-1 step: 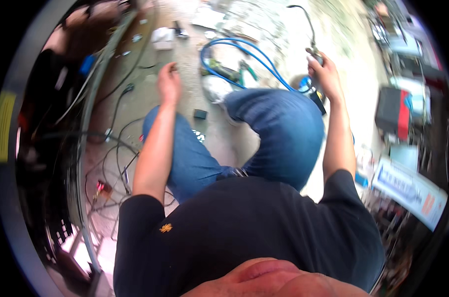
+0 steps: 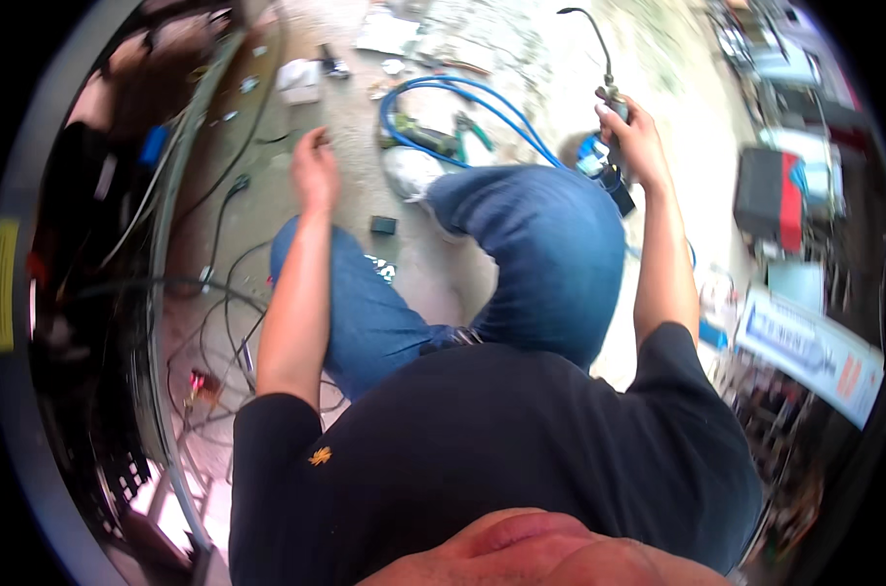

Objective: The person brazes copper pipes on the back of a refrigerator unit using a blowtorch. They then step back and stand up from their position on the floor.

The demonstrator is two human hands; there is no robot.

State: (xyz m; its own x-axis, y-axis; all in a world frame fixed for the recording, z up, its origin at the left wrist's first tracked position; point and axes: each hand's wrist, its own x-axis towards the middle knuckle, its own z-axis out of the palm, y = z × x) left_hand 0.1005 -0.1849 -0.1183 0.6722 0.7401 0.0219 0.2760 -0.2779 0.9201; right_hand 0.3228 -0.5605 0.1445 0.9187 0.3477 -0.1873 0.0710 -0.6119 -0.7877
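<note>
My right hand, at the upper right, is wrapped round the handle of a hand tool with a long, thin, bent dark neck that points up and away. Just below that hand is a blue, black and yellow object, partly hidden, so I cannot tell its kind. My left hand hangs over the floor beyond my left knee. Its fingers are curled together, and something small and dark may be at their tips. Between the hands, blue hose lies in loops and runs behind my right knee.
Green-handled pliers and a green tool lie by my shoe. A white box stands farther left. Dark cables tangle beside a metal frame at left. A black-and-red case and a printed carton line the right.
The view has shifted slightly, carrying the floor things a little left. Against them, my right hand and its tool sit slightly farther right, and more of the blue object shows.
</note>
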